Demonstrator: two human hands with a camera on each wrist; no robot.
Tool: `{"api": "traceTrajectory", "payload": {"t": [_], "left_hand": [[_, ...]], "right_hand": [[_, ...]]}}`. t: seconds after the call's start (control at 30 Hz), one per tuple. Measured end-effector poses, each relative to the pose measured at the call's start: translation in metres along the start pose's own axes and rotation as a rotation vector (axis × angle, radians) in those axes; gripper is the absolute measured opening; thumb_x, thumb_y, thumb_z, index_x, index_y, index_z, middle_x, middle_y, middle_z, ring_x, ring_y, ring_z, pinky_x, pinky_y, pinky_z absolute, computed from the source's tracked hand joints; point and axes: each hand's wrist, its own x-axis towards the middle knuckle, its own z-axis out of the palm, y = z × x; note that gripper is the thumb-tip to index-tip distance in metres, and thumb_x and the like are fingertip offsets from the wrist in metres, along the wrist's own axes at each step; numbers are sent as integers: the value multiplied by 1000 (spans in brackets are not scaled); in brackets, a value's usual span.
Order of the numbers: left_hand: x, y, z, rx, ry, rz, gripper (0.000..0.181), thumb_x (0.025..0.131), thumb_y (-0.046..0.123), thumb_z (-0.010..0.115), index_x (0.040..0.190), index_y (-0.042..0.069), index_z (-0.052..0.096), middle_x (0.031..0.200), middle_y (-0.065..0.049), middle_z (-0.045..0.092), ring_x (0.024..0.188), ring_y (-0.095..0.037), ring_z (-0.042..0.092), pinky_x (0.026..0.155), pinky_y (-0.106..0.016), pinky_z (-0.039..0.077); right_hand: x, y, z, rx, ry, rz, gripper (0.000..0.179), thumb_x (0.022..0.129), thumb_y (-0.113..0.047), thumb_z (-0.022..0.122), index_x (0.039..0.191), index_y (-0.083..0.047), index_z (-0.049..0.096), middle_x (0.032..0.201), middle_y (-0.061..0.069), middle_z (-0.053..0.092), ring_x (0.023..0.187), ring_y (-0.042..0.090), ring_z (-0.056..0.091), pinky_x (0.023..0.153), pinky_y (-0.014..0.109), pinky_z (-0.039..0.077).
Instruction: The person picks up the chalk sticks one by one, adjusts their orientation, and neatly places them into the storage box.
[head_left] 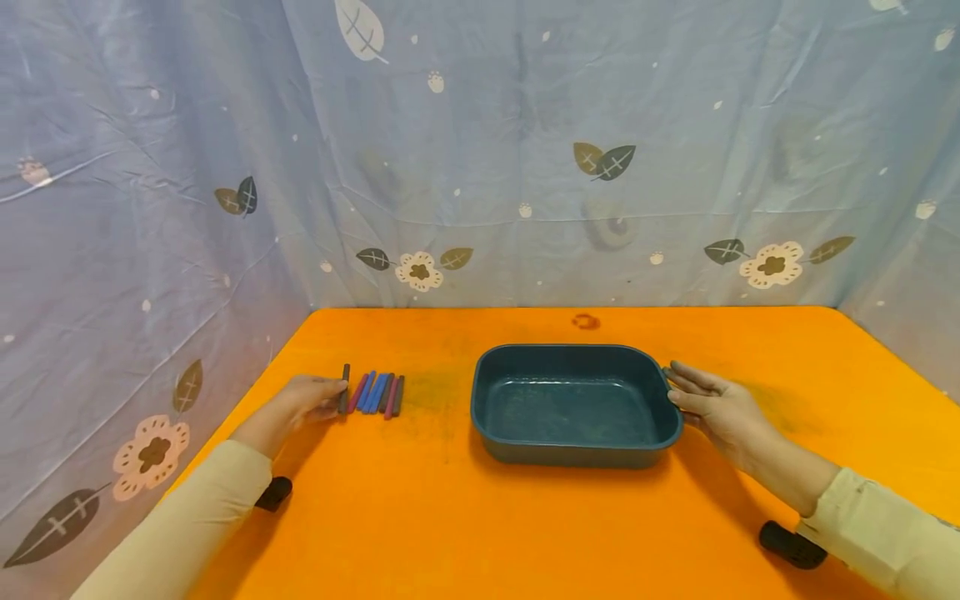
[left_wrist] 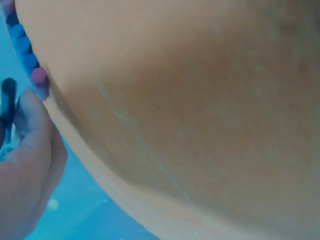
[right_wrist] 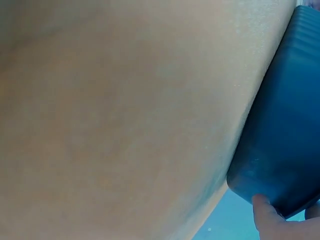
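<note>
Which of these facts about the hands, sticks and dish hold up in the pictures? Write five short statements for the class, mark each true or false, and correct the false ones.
1. The left hand pinches a dark stick. True.
2. The right hand reaches across to the loose sticks. False: it is at the right end of the dish.
3. The dish stands between the right hand and the blue sticks. True.
4. The blue sticks lie inside the dish. False: they lie on the table, left of the dish.
5. In the head view, the curtain behind the table has leaves and flowers on it. True.
</note>
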Motion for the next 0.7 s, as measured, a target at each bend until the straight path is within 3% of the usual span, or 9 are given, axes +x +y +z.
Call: {"api": "traceTrajectory", "payload": {"t": [0.13,0.23,0.37,0.5,0.7], "left_hand": [[-1,5,2,-24,34,9,50,103,8,44,138,-24,29,103,-16,60,74,-6,58,74,-23,56],[-4,8,2,-38,41,1,52,104,9,44,140,-23,27,108,-18,60,74,-6,59,75,-22,56],[-7,10,3,-61,36,-1,53,103,11,47,140,-21,28,99,-10,62,73,-5,60,74,-22,56],[-10,13,8,-116,19,9,50,102,9,49,138,-22,32,85,-2,62,70,-5,61,72,-22,56],[-15,18,20,-144,-19,4,49,102,8,49,138,-21,33,83,-1,61,71,-6,61,71,-21,56]], "right_hand": [[0,0,-1,-5,-3,-1,76,97,-4,60,151,5,8,136,-10,47,96,-10,58,82,19,52],[0,0,-1,23,-6,-4,77,96,-3,61,151,6,9,120,-20,58,96,-8,59,81,20,52],[-1,0,-1,32,-2,-1,76,96,-4,61,150,6,10,107,-25,61,94,-6,61,80,20,53],[-1,0,0,-3,0,6,75,97,-6,60,150,6,9,124,-16,58,92,-6,61,79,20,53],[-1,0,1,-50,2,4,75,97,-7,60,150,7,9,148,8,29,95,-8,59,81,20,52]]}}
